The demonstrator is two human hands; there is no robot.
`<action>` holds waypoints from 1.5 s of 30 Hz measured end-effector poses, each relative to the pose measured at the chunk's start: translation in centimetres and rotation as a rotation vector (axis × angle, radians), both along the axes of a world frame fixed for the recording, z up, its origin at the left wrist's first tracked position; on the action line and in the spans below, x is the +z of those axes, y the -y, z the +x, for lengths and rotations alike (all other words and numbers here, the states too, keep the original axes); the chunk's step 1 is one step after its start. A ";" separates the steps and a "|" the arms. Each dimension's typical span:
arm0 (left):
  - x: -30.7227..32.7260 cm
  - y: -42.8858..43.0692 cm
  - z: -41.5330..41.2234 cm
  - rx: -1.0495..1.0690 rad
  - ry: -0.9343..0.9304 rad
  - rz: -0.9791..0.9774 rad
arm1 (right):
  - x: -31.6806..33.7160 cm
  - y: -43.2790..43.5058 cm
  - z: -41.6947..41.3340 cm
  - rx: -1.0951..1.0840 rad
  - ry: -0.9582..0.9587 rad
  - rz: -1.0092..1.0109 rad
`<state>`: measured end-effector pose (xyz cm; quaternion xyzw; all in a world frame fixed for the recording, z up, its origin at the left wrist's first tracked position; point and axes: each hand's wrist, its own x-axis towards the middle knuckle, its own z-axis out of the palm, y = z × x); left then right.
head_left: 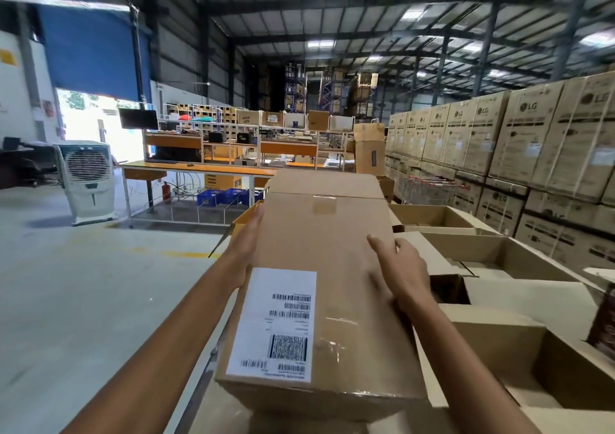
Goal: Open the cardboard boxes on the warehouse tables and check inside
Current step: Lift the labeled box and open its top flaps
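A long sealed cardboard box (332, 267) lies lengthwise along the left edge of the desk (216, 413), with a white label (276, 323) on its near end. I cannot tell whether it rests there or is lifted. The left hand (244, 250) presses flat, fingers straight, against its left side. The right hand (399, 267) grips its right top edge, thumb on top. Open boxes (499, 253) sit just beside it on the right. Beyond stand orange benches (199, 167) and stacked cartons (532, 134).
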<state>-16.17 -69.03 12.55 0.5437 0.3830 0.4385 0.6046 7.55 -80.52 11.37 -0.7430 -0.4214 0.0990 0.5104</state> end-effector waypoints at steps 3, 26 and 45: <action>-0.8 1.4 -1.0 0.025 0.181 0.087 | -0.1 2.0 -1.6 0.020 0.005 0.220; -14.8 7.8 -5.7 0.230 0.219 -0.087 | -16.9 8.1 -5.0 -0.182 -0.373 0.445; -4.3 7.9 -5.2 0.092 0.190 0.254 | -2.1 9.3 -5.4 0.319 -0.673 0.547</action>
